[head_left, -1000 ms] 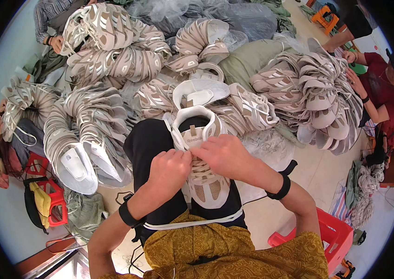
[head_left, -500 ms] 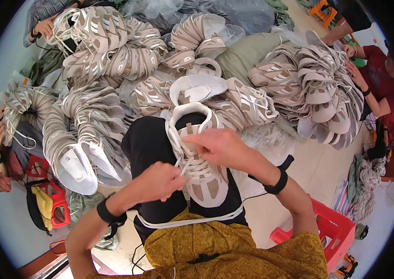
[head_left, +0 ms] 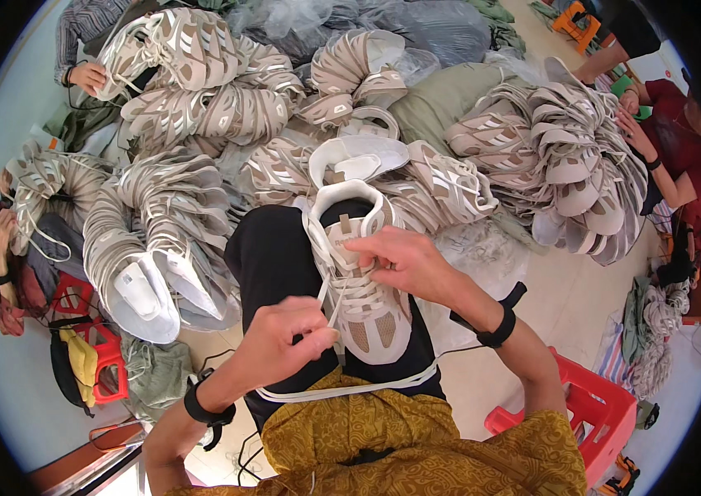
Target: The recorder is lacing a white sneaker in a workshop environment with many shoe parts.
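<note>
A beige and white shoe upper (head_left: 376,331) with brown mesh at the toe lies across my black-clad thighs, toe toward me. White lacing (head_left: 359,294) crosses its front below the tongue. My left hand (head_left: 288,332) is closed beside the toe, pinching a white shoelace that runs up to the eyelets. Over the tongue and right eyelet row, my right hand (head_left: 407,263) has its fingers bent together; what they grip is hidden. A bundle of white laces (head_left: 350,387) stretches over my lap.
Stacks of similar uppers lie ahead (head_left: 193,120), at left (head_left: 148,207) and at right (head_left: 569,157). Red plastic stools stand at right (head_left: 594,401) and left (head_left: 111,364). Co-workers' hands touch the stacks at left (head_left: 86,78) and right (head_left: 636,132).
My left hand has drawn down slightly, and more of the pulled lace shows. My right fingertips have moved a little right over the tongue. The whole view has shifted slightly.
</note>
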Action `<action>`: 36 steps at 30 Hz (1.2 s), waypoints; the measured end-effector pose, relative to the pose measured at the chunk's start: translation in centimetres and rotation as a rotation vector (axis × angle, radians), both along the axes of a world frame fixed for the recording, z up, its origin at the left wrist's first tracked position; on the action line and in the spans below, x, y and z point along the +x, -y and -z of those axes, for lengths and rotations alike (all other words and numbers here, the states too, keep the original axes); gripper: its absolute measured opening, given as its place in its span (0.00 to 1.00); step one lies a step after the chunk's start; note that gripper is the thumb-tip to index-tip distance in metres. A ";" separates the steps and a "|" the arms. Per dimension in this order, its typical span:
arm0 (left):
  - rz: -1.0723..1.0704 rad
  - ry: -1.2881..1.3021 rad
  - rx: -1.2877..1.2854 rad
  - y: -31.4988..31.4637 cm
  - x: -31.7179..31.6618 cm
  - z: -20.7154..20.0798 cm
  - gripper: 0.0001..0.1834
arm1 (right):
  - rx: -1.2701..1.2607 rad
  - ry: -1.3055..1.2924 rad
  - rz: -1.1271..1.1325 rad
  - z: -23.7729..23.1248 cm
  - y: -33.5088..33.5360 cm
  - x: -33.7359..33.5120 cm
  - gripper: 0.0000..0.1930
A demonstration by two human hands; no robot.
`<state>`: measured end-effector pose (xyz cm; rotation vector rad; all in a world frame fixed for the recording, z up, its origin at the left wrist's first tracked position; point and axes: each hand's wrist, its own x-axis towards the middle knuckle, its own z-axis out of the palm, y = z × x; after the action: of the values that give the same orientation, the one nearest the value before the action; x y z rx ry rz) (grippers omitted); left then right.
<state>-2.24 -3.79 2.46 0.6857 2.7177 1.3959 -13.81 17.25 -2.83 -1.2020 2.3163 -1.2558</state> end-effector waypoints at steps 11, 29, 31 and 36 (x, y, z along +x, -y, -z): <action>0.232 0.403 0.069 -2.0 3.3 -2.2 0.14 | 0.013 -0.313 -0.264 -1.7 1.1 5.4 0.16; 0.289 0.126 -0.045 -6.3 6.6 0.2 0.11 | 0.323 -0.475 -0.264 -0.3 2.6 5.8 0.07; 0.113 -0.112 0.056 -3.6 5.5 0.2 0.13 | 0.195 -0.362 -0.344 -0.6 2.0 6.5 0.04; -0.088 -0.174 -0.151 0.1 2.2 1.0 0.21 | -0.144 -0.126 -0.654 -4.1 1.2 9.8 0.05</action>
<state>0.00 -3.93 1.50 0.7167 2.9836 1.1814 -4.04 16.07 1.26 -1.9211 1.6812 -1.1243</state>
